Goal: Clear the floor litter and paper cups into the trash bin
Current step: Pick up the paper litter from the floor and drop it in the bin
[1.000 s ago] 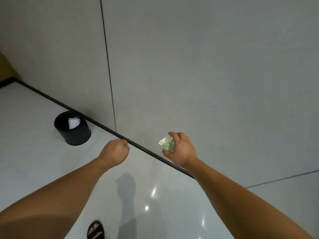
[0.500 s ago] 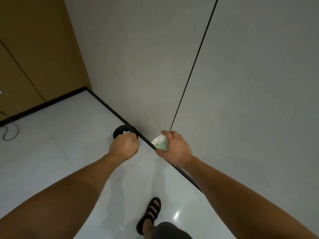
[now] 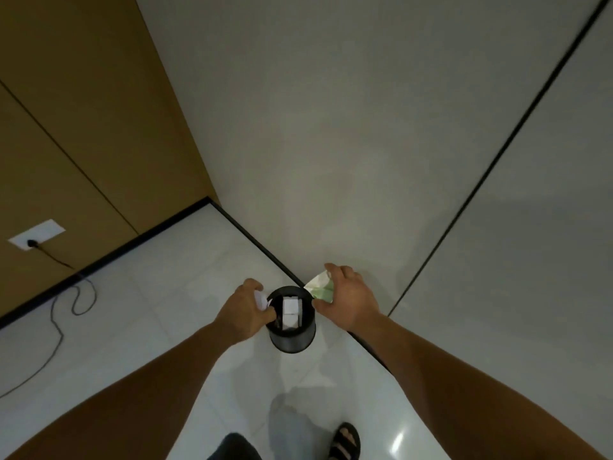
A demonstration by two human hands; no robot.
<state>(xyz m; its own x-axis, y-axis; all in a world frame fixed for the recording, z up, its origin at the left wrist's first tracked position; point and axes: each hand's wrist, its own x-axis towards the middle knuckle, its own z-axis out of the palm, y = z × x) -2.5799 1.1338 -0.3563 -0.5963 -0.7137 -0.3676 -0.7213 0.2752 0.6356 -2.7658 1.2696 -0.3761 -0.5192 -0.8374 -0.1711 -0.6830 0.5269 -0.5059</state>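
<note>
Left hand point(image 3: 243, 313) pinches a white paper scrap point(image 3: 260, 299); right hand point(image 3: 351, 300) grips a crumpled green-and-white paper cup point(image 3: 320, 287) beside the small black round trash bin point(image 3: 292, 341). Released off-centre, either may miss.

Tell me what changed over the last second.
The person closed in on the bin: a second ago it stood off to the left, now the left hand, gripping a white scrap, is at its left rim and the right hand, holding the crumpled paper, at its right rim. Nothing was let go. The white paper in the bin stayed put.
</note>
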